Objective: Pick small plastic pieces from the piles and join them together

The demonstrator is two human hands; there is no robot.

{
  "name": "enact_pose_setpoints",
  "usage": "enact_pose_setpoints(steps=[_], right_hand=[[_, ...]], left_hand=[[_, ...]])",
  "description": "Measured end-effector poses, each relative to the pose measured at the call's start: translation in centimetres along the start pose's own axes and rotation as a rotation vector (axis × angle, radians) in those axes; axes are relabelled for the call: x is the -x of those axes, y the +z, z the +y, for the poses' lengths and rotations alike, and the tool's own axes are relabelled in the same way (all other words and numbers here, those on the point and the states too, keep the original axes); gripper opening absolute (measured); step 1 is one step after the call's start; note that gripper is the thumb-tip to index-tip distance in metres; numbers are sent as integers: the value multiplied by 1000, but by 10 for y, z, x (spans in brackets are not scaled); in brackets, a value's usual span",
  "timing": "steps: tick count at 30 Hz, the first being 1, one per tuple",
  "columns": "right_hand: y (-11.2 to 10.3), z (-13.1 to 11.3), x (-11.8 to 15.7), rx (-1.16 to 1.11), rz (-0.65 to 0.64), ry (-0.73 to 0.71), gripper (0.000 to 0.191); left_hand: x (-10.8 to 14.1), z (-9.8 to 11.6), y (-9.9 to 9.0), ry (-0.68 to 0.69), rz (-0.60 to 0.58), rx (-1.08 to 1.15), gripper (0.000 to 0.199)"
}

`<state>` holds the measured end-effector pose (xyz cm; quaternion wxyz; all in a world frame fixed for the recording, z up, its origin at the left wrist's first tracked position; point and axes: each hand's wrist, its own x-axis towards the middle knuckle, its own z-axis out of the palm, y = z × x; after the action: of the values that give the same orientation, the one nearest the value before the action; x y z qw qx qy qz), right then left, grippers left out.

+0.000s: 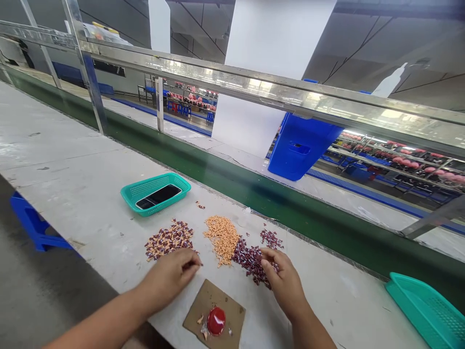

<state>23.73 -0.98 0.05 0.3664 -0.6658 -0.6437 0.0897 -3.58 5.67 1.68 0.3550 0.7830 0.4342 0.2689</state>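
Observation:
My left hand (173, 275) is closed in a pinch, with a tiny dark piece just showing at the fingertips. It hovers by the near edge of a pile of two-coloured orange-and-maroon pieces (170, 239). My right hand (285, 281) reaches over a heap of small maroon pieces (250, 258), its thumb and index finger slightly apart. Touching that heap on its left is a pile of small orange pieces (222, 237). Between my wrists lies a square of brown cardboard (227, 308) bearing a shiny red round object (216, 321) and a few scraps.
A green basket (131, 198) holding a phone (160, 196) stands beyond the piles. More green baskets (428, 310) sit at right. Past the worktable (72, 155) runs a green conveyor belt (232, 177) under a metal rail (218, 75). A blue bin (303, 145) stands across it.

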Motion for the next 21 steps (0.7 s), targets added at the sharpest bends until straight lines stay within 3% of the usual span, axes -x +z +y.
enact_pose_setpoints(steps=[4, 7, 9, 15, 21], right_hand=[[3, 12, -6, 210, -129, -96, 15], [13, 7, -3, 264, -152, -123, 19], [18, 3, -2, 308, -161, -131, 20], [20, 0, -1, 400, -202, -139, 19], [20, -1, 0, 410, -216, -145, 20]], left_hand=[[-13, -27, -42, 45, 91, -481, 25], [-17, -34, -50, 111, 144, -552, 30], [-19, -30, -41, 164, 111, -497, 28], [-30, 0, 9, 346, -201, -483, 23], [-50, 9, 34, 416, -321, -543, 20]])
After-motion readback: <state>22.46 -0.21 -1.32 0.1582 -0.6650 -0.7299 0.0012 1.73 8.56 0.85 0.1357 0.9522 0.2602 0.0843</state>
